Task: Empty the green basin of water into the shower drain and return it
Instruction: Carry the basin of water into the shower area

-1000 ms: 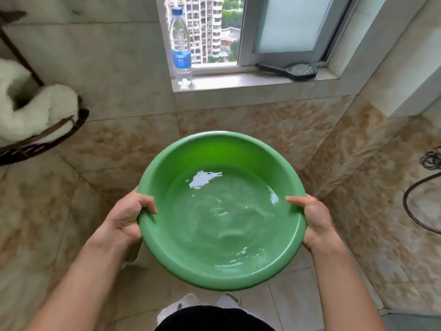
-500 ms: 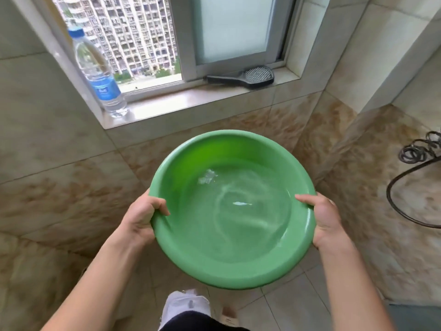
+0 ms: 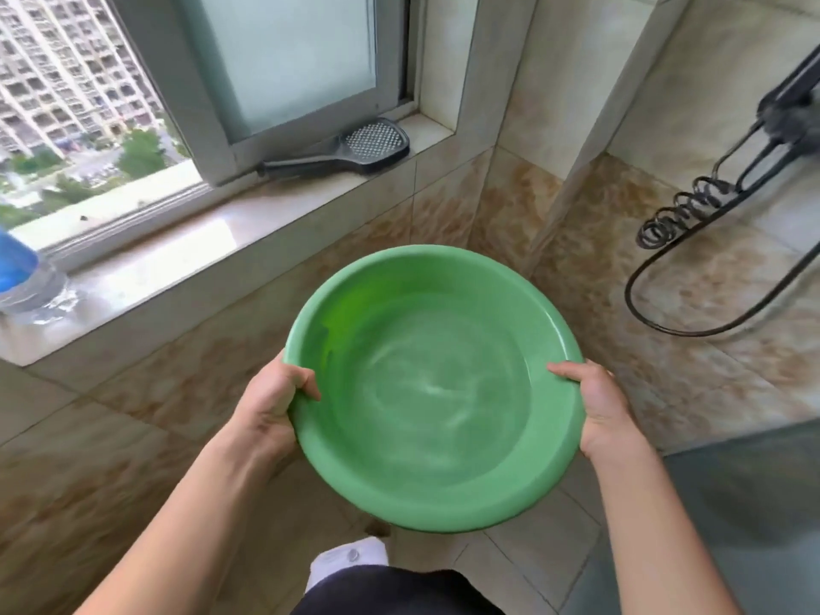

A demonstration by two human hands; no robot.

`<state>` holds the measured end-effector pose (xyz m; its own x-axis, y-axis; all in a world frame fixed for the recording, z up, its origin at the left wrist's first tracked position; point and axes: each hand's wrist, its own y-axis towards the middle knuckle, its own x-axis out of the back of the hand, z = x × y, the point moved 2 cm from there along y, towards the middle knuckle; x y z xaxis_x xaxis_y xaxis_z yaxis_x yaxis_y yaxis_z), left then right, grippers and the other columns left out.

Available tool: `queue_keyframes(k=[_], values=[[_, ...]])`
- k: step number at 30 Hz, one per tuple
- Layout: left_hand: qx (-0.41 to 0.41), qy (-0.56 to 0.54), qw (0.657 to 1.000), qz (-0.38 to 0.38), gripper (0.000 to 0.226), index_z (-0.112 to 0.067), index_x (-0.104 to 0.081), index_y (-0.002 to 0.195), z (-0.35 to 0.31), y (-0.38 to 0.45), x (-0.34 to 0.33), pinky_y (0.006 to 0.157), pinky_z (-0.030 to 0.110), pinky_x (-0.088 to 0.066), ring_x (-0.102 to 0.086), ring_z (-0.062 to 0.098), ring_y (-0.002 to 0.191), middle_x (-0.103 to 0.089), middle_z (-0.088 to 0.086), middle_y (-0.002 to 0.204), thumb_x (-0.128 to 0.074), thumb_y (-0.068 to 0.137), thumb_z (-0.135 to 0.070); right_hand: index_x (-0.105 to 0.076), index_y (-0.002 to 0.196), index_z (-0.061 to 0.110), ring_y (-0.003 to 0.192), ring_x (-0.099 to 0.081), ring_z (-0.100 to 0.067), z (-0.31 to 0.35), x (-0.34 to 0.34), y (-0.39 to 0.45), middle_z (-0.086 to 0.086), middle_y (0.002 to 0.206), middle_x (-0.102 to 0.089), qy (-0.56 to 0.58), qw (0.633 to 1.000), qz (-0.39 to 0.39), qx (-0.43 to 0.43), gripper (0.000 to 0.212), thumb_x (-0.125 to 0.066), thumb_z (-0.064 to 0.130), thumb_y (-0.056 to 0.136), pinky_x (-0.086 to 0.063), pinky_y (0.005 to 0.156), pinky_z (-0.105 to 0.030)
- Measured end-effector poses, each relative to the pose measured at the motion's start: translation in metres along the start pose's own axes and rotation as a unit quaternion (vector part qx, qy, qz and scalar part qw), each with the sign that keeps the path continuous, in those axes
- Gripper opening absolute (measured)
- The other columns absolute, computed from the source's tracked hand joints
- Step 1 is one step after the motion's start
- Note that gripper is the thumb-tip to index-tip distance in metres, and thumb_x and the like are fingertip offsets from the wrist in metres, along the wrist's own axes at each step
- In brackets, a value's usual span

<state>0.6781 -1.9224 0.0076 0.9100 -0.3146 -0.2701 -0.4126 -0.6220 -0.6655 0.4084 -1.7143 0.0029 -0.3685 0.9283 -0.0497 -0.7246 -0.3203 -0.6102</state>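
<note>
The person holds the green basin point(image 3: 437, 388) with 2 hands, in the air above the tiled floor point(image 3: 523, 557), in front of the body. The left hand point(image 3: 270, 403) grasps the left side of the rim, its thumb hooked over the edge into the basin. The right hand point(image 3: 599, 410) grasps the right side of the rim, thumb lying on top and the other fingers hidden under it. The basin is almost level and the water point(image 3: 443, 388) inside is rippling, so nothing is poured yet.

The shower hose point(image 3: 692, 286) hangs on the wall at the far right, and a dark grey surface point(image 3: 745, 494) lies on the near right. The drain itself is not visible. It is probably on that right side, so the right hand is the nearer one to it. The coming move seems to be a carry to the right, and then a tilt away from the body. Because the water moves, a fast turn could spill it over the rim.

On the window sill point(image 3: 177, 259) at the far left lie a black shower head point(image 3: 350, 155) and a water bottle point(image 3: 22, 277), well apart from the basin.
</note>
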Motion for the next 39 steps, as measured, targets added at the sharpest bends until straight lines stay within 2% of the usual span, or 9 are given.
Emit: queue_keyframes(k=[4,7,11,17,23,26,31,36,39], values=[[0.008,0.03,0.999,0.032,0.072,-0.027,-0.075,0.097,-0.01,0.028,-0.005,0.064,0.058,-0.057,-0.07,0.038,0.072,-0.075,0.015,0.088,-0.04,0.049,0.013,-0.056,0.125,-0.009,0.106,-0.063,-0.051,-0.012,0.001,0.004,-0.035,0.121,-0.062,0.01,0.999,-0.047,-0.011,0.047,-0.06,-0.003,0.079,-0.045,0.095,-0.07],[0.032,0.047,0.997,0.052,0.072,-0.029,-0.075,0.094,-0.013,0.047,-0.011,0.062,0.054,-0.058,-0.072,0.034,0.066,-0.077,0.011,0.084,-0.04,0.048,0.013,-0.061,0.115,-0.005,0.092,-0.065,-0.04,-0.016,0.005,0.006,-0.031,0.11,-0.065,0.011,0.996,-0.088,-0.01,0.037,-0.06,-0.004,0.078,-0.049,0.092,-0.064],[0.047,0.07,0.994,0.074,0.069,-0.029,-0.076,0.089,-0.012,0.064,-0.028,0.06,0.055,-0.058,-0.072,0.035,0.063,-0.076,0.012,0.082,-0.04,0.046,0.012,-0.065,0.106,-0.004,0.085,-0.067,-0.039,-0.02,0.017,0.014,-0.028,0.101,-0.069,0.019,0.992,-0.125,-0.01,0.03,-0.061,-0.004,0.077,-0.053,0.085,-0.058],[0.057,0.099,0.991,0.068,0.069,-0.031,-0.077,0.088,-0.005,0.08,-0.054,0.055,0.052,-0.057,-0.073,0.033,0.063,-0.078,0.01,0.082,-0.041,0.048,0.013,-0.069,0.083,0.008,0.063,-0.071,-0.03,-0.025,0.042,0.033,-0.016,0.077,-0.074,0.018,0.988,-0.153,-0.007,0.014,-0.067,0.0,0.071,-0.059,0.066,-0.042],[0.063,0.12,0.99,0.04,0.069,-0.031,-0.076,0.09,0.022,0.084,-0.08,0.058,0.056,-0.057,-0.072,0.037,0.069,-0.078,0.012,0.087,-0.043,0.048,0.012,-0.069,0.079,0.008,0.063,-0.071,-0.029,-0.031,0.078,0.057,-0.011,0.069,-0.075,0.012,0.988,-0.153,-0.015,0.014,-0.069,0.0,0.068,-0.059,0.065,-0.044],[0.069,0.123,0.99,0.017,0.068,-0.032,-0.076,0.088,0.043,0.083,-0.099,0.06,0.059,-0.056,-0.069,0.04,0.077,-0.077,0.014,0.088,-0.042,0.049,0.012,-0.07,0.079,0.01,0.058,-0.072,-0.026,-0.03,0.101,0.073,-0.008,0.067,-0.076,0.009,0.989,-0.143,-0.024,0.015,-0.07,0.001,0.067,-0.058,0.055,-0.037],[0.062,0.126,0.99,-0.02,0.071,-0.029,-0.074,0.097,0.081,0.085,-0.135,0.07,0.073,-0.052,-0.068,0.044,0.087,-0.074,0.02,0.102,-0.042,0.049,0.011,-0.072,0.078,0.01,0.057,-0.072,-0.026,-0.029,0.141,0.112,-0.009,0.068,-0.076,-0.006,0.992,-0.119,-0.04,0.016,-0.07,0.002,0.064,-0.057,0.054,-0.036],[0.049,0.134,0.988,-0.051,0.068,-0.029,-0.075,0.091,0.12,0.104,-0.175,0.066,0.065,-0.056,-0.068,0.041,0.081,-0.074,0.018,0.099,-0.044,0.043,0.008,-0.072,0.077,0.012,0.055,-0.071,-0.025,-0.031,0.181,0.148,-0.005,0.063,-0.075,-0.026,0.989,-0.139,-0.045,0.014,-0.071,0.004,0.066,-0.055,0.048,-0.032],[0.057,0.144,0.986,-0.066,0.065,-0.029,-0.075,0.089,0.143,0.119,-0.194,0.072,0.065,-0.056,-0.066,0.04,0.08,-0.072,0.019,0.099,-0.043,0.045,0.008,-0.074,0.079,0.009,0.049,-0.069,-0.019,-0.036,0.199,0.169,-0.003,0.059,-0.073,-0.022,0.988,-0.148,-0.032,0.012,-0.072,0.004,0.068,-0.051,0.043,-0.027]])
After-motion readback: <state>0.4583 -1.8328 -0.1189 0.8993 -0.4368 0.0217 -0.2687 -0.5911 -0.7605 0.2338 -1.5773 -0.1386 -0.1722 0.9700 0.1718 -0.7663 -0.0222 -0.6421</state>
